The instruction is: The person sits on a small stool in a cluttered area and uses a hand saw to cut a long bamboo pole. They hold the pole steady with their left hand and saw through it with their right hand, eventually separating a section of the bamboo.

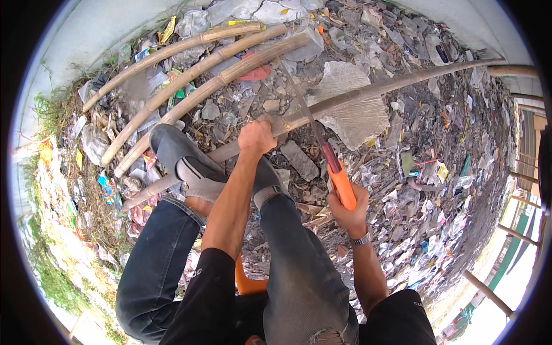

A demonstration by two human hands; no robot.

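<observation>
A long bamboo pole [391, 84] slants across the ground in front of me, from near left to far right. My left hand [257, 137] is closed around it, just left of the saw. In my right hand [349, 210] is the orange handle of a hand saw [343, 184]. The saw's narrow blade crosses the pole to the right of my left hand, pointing away from me. Whether it has cut into the bamboo is too small to tell. My left shoe [181, 150] is over the pole, left of my left hand.
Three shorter bamboo pieces [195, 72] lie side by side at the far left. A flat stone slab [353, 106] lies under the pole, with a brick-like block [299, 160] nearer. Plastic litter and rubble cover the ground. A pale wall [109, 29] stands beyond. An orange object [248, 283] shows between my legs.
</observation>
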